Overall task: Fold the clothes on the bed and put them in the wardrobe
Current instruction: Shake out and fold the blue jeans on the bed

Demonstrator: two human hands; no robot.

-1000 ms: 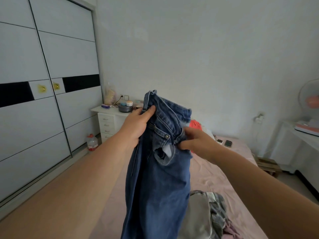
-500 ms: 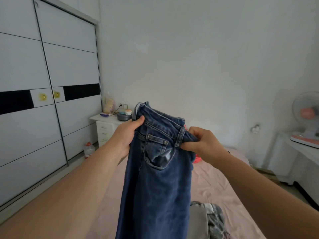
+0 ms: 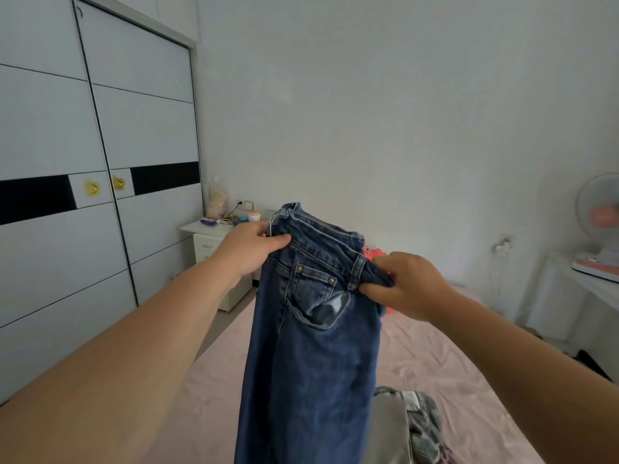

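Dark blue jeans (image 3: 311, 356) hang upright in front of me above the pink bed (image 3: 435, 370), legs dropping out of view below. My left hand (image 3: 249, 247) grips the waistband at its left end. My right hand (image 3: 403, 284) pinches the waistband at its right end, beside a belt loop. A front pocket faces me. More clothes (image 3: 407, 426), grey and plaid, lie bunched on the bed at the bottom. The white wardrobe (image 3: 83, 195) with black bands and gold knobs stands at the left, its sliding doors shut.
A white nightstand (image 3: 209, 242) with small items stands past the wardrobe at the bed's head. Something red-orange (image 3: 375, 254) lies behind the jeans. A fan (image 3: 599, 212) sits on a white table (image 3: 589, 289) at the right.
The waistband has been pulled wider and flatter between my hands. My view has tilted upward, so hands and jeans sit lower in the picture and less of the bed shows.
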